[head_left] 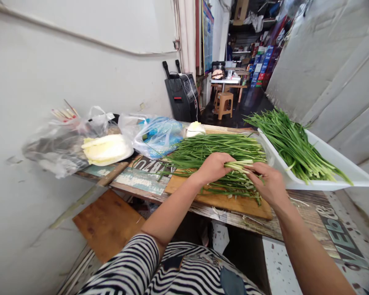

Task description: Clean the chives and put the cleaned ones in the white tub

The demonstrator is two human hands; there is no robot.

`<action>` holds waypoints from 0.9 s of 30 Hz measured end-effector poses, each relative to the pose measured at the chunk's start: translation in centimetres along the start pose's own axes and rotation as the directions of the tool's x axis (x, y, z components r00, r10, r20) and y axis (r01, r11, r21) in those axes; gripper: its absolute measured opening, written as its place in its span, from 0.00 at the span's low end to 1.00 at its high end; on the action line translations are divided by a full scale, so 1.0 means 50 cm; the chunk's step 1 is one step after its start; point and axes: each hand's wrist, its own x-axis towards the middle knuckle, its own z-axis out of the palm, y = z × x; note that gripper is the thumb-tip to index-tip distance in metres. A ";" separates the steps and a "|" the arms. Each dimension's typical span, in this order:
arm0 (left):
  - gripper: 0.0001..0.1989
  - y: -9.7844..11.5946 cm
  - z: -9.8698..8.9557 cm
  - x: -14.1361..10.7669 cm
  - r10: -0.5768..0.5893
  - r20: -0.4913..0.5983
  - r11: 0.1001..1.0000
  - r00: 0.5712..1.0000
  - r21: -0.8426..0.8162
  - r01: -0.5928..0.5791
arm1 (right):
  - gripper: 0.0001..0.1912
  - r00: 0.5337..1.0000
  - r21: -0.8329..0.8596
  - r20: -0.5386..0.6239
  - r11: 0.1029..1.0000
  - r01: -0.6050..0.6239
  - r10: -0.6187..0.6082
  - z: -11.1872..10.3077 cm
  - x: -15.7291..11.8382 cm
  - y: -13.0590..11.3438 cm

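While lying on the cutting board (233, 203), the bundle of chives (215, 152) runs left to right, pale cut ends toward the right.

Left hand (213, 167) closes around the stalks near their pale ends; right hand (269, 182) pinches those ends with curled fingers. A white tray (335, 162) of more chives (290, 141) stands just right; bagged cabbage (106, 148) lies left.

**Wood, plastic and glossy leaf**

Under both hands lies a matt, worn wooden cutting board (233, 203), on a rough table (301, 213) with scuffed, faded print. The chives (215, 149) in the fingers look smooth and waxy. Right of the right hand (269, 182), a smooth white plastic tray (335, 157). Beyond the left hand (213, 167), thin, crinkled, shiny plastic bags (155, 135).
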 end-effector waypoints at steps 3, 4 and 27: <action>0.07 0.000 -0.004 -0.002 -0.005 0.019 1.000 1.000 0.001 0.005 | 0.12 0.989 0.116 0.008 0.982 -0.150 0.150 0.001 0.001 0.002; 0.07 -0.001 -0.006 -0.003 -0.006 0.026 1.000 1.000 0.007 0.005 | 0.12 0.975 0.169 0.003 0.961 -0.219 0.222 0.000 0.000 0.007; 0.17 -0.045 -0.135 -0.056 -0.255 -0.468 0.918 0.846 -0.391 0.061 | 0.24 0.929 -0.112 0.367 0.994 -0.015 0.055 0.087 0.115 -0.035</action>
